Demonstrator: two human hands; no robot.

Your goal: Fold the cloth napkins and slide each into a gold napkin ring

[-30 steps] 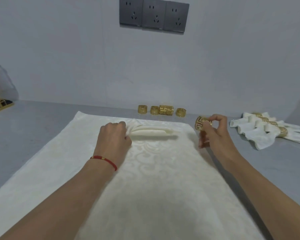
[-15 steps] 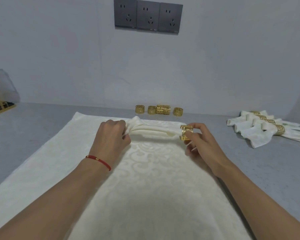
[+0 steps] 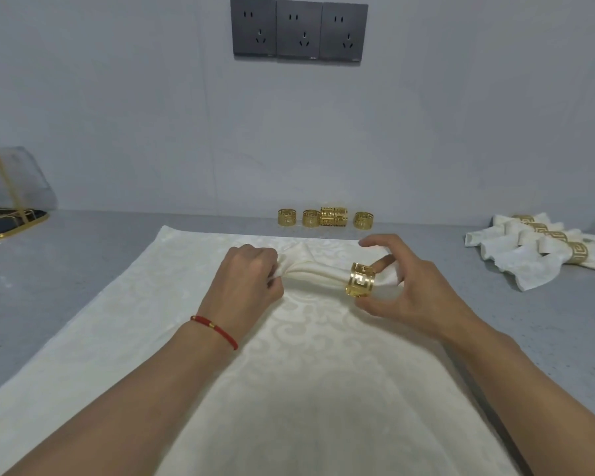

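Left hand [image 3: 246, 273] clamps the rolled napkin [image 3: 315, 273] end, right hand [image 3: 404, 286] pinching the gold ring [image 3: 360, 280] threaded over its other end.

1. No readable text, labels, brands or numbers anywhere.
2. Wall sockets [image 3: 299, 29]: tiny marks along the bottom edge, too small to read.
3. Gold ring [image 3: 360, 280]: cut-out key pattern only, no lettering.

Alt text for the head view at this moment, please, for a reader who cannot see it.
The left hand grips one end of a rolled napkin while the right hand holds a gold ring threaded onto its other end, over a cream cloth. Spare rings line the wall; finished napkins lie at right.
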